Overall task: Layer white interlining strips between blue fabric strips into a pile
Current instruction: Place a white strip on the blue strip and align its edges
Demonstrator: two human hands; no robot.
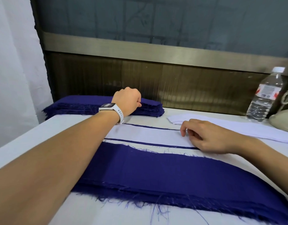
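Blue fabric strips (72, 105) stacked at the far edge of a table (26, 135), with a left hand (127, 101) taking hold at the top.

The left hand's fingers curl over the stack's near edge and seem to pinch the top strip. The right hand (209, 137) rests with loosely bent fingers, gripping nothing, on the white strip (148, 133) topping the pile at mid-table. Spare white strips (221, 127) lie just beyond it, and a second blue stack (172, 176) lies nearest. The cloth looks light, limp and frayed, so pinching one edge should peel off a single layer.
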